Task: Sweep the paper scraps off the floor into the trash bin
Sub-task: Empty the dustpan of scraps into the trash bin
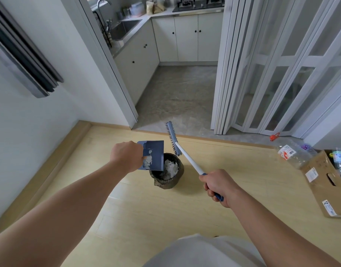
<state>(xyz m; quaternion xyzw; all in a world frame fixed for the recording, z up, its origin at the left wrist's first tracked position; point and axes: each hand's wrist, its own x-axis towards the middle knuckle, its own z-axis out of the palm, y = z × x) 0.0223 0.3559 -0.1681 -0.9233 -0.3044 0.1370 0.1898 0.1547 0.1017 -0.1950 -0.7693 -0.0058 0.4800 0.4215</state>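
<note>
Light wood floor [127,199] just outside the kitchen doorway, and the black-lined trash bin [165,183] stands right in front of you. Your left hand [125,156] is clenched on the blue dustpan [155,150], tipped over the bin's left rim. A few white paper scraps [148,161] cling to the pan, and a pile sits inside the bin. Your right hand [217,185] grips the broom [187,158] by its blue handle end, brush head by the bin's far rim. A cardboard box [323,189] sits off right.
</note>
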